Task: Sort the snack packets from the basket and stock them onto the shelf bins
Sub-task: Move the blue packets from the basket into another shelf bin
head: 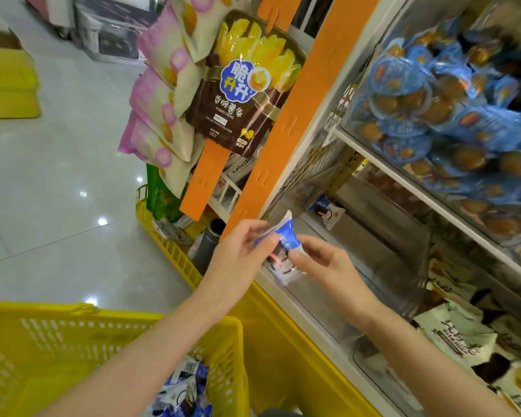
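- Blue-and-white snack packet held in the air between both hands, at the front edge of a clear bin on a low shelf.
- Long axis runs approx up-down in view. Blue end points up, toward the foot of an orange hang strip; pale end w/ dark print points down. Print blurred, can't read.
- L hand: thumb and fingertips pinch the packet's upper blue part, other fingers curled.
- R hand: thumb and fingers pinch the lower right side, from the shelf side.
- One similar packet lies deeper in the same bin, well apart from the held one.
- Yellow basket below L forearm, near edge of view; more blue-white packets piled inside.
- Second yellow basket on the floor behind L hand, holding a grey cylinder and mixed packs.
- Orange strip hangs just beside the bin's left front corner, close over the hands.
- Brown potato-stick bag and pink-cream bags hang on strips further up.
- Upper shelf bin full of blue-lidded cups.
- Cream packs in the bin to the right of R forearm.
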`<state>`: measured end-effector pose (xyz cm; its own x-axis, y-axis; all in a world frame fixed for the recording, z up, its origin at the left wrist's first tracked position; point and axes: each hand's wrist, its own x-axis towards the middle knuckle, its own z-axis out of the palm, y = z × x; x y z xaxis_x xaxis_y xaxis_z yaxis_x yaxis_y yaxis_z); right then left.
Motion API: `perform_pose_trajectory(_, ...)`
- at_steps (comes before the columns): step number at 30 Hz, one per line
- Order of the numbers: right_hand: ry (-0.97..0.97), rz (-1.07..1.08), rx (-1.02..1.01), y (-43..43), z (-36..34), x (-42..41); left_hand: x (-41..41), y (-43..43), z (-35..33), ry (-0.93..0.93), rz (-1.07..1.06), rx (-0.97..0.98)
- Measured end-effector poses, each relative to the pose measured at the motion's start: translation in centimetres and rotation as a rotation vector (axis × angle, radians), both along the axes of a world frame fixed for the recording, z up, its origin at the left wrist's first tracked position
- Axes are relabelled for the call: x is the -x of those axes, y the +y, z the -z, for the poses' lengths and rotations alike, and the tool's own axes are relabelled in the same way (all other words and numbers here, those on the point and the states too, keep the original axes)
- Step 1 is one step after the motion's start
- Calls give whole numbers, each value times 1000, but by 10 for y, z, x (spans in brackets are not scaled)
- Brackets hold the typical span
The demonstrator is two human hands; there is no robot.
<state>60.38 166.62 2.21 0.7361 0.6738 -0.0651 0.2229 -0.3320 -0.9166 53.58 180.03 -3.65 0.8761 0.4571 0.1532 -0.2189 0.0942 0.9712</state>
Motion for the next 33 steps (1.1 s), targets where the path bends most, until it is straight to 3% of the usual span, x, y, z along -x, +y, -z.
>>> perform_pose_trajectory(5,-98,-70,2,-17,-14,-16,-15,2,-16,-2,116,45)
perform_pose_trajectory(8,-168,-23,53,-26,-20,-45,-31,0,-17,-19,27,-261)
perform_pose_trajectory(11,-316,341,84,-31,-14,-102,-47,3,-13,-67,-18,-659)
perform_pose_trajectory(13,-425,594,274,-33,-7,-141,-57,3,-4,-77,30,-880)
perform_pose_trajectory(17,-492,715,612,-40,18,-194,-69,1,13,-87,64,-1163)
perform_pose_trajectory(25,-475,676,757,-40,42,-228,-77,3,34,-234,-15,-1164)
perform_pose_trajectory(33,-465,575,814,-43,62,-234,-77,6,36,-238,42,-1144)
